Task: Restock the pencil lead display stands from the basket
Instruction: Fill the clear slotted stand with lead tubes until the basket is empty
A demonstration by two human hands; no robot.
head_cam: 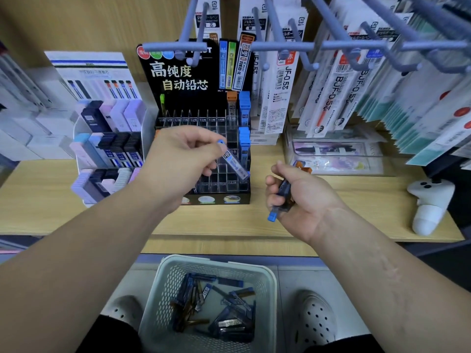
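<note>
Head view: left hand [178, 161] pinches a blue-capped HB lead case [235, 161], tilted toward the black display stand [204, 115] slots; right hand [295, 192] grips spare cases [281, 197]; basket [271, 284] below holds more.

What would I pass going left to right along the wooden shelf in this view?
In order: white stand → black stand → clear box → white controller.

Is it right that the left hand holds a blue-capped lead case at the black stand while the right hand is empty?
No, the right hand is not empty: the head view shows it gripping several lead cases. The rest holds.
</note>
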